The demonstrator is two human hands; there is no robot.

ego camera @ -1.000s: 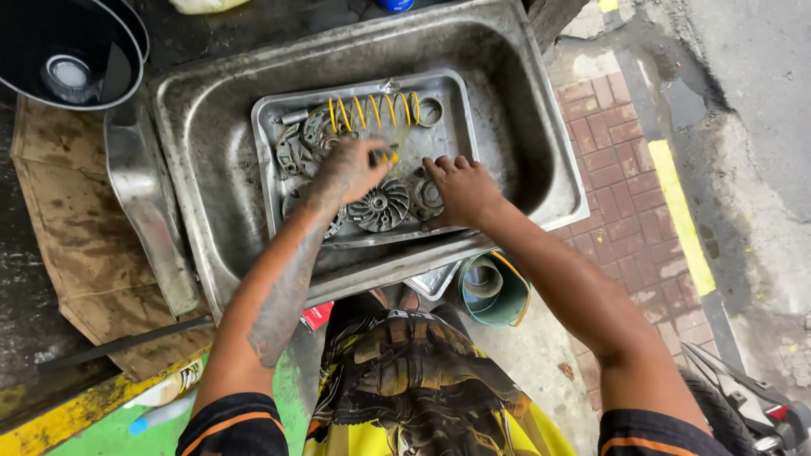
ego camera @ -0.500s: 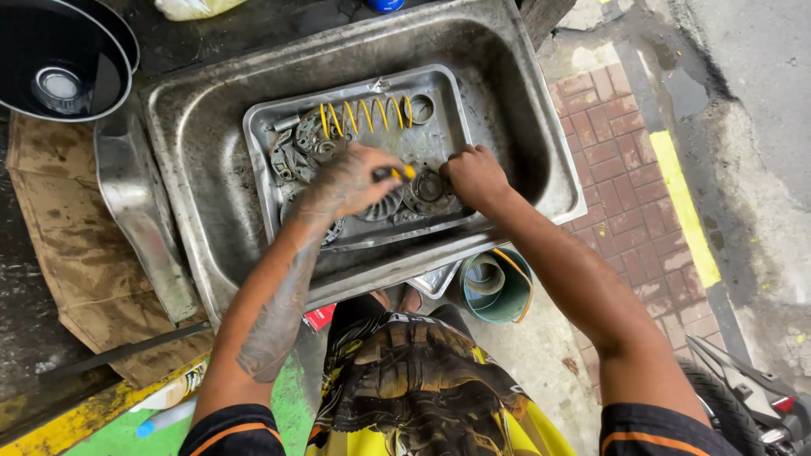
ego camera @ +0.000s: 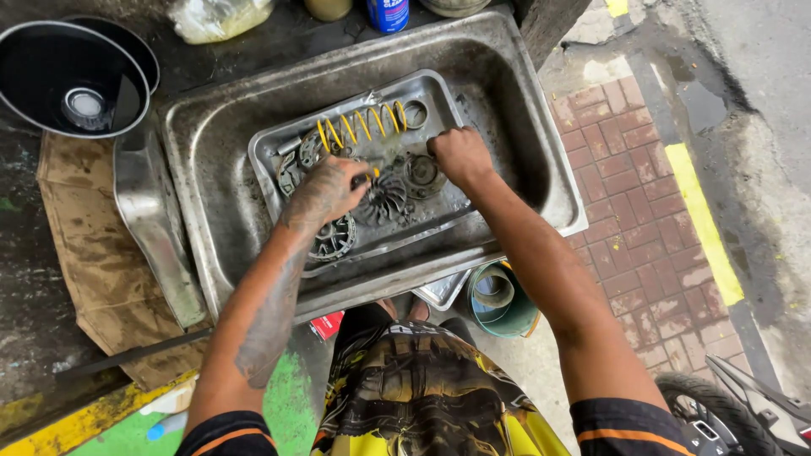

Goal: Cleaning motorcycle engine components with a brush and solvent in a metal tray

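While the left hand (ego camera: 325,192) curls its grip tight around a small tool with a yellow tip (ego camera: 374,172), the tool's end sits just beside a round finned metal disc (ego camera: 386,196). The right hand (ego camera: 460,156) presses its bent fingers down next to a round metal part (ego camera: 421,173); I cannot tell if it pinches anything. Both parts lie in a shallow metal tray (ego camera: 439,93), with a yellow spring (ego camera: 359,125) and a toothed wheel (ego camera: 334,238). This tray sits inside a big steel sink (ego camera: 524,110). A green bucket (ego camera: 503,300) stands below the sink.
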